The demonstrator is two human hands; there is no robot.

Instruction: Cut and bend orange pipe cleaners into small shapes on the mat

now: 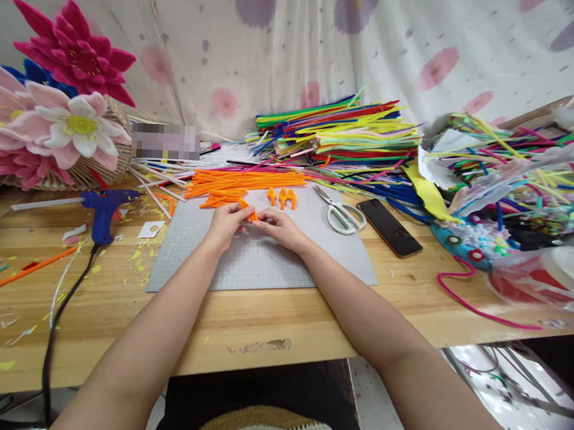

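Both my hands meet over a grey cutting mat. My left hand pinches a small piece of orange pipe cleaner. The fingers of my right hand are closed on the lower end of the same piece. Just beyond my hands lie several small bent orange pipe-cleaner shapes. A pile of straight orange pipe cleaners spreads behind them, with a shorter bunch at its near left. White-handled scissors rest on the mat's right side, away from my hands.
A blue glue gun with a black cord lies left. A phone sits right of the mat. Bundles of coloured pipe cleaners are stacked at the back. Fuzzy flowers stand far left, a plastic tub far right.
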